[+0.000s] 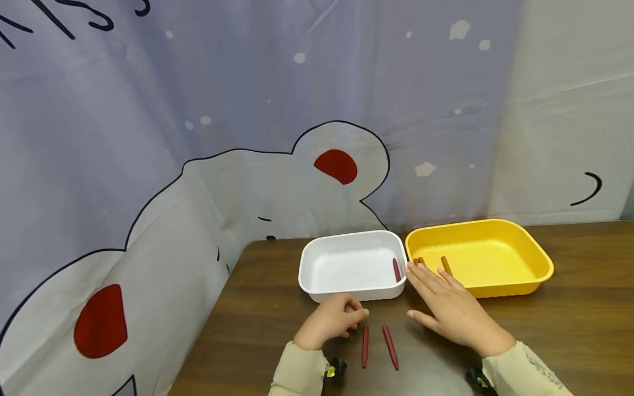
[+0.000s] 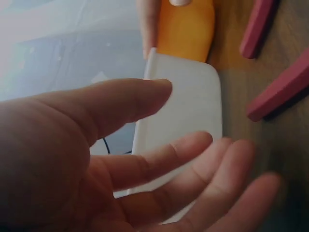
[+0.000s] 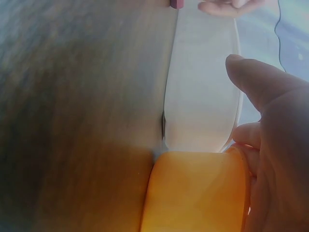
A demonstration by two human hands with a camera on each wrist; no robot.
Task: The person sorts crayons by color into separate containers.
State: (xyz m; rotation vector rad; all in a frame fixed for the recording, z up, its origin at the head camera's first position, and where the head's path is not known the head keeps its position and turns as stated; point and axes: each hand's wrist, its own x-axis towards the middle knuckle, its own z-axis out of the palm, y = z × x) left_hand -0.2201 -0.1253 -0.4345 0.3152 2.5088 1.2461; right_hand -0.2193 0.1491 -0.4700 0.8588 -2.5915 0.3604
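Two dark red crayons (image 1: pixel 365 346) lie on the table in front of the white tray (image 1: pixel 381 294). My left hand (image 1: pixel 332 319) hovers just beyond them, near the tray's front wall. Its fingers are loosely bent, and the left wrist view shows nothing between thumb and fingers. One more dark red crayon (image 1: pixel 397 269) leans inside the white tray at its right end. My right hand (image 1: pixel 451 308) stretches over the front left of the yellow tray (image 1: pixel 515 289), fingers extended to its rim where the trays meet. Brown crayons (image 1: pixel 446 265) in the yellow tray are partly hidden by those fingers.
The two trays stand side by side at the back of the brown wooden table (image 1: pixel 584 308). Behind them hangs a printed cloth (image 1: pixel 436 137), which also runs along the left side. A small black device (image 1: pixel 338 367) sits at my left wrist.
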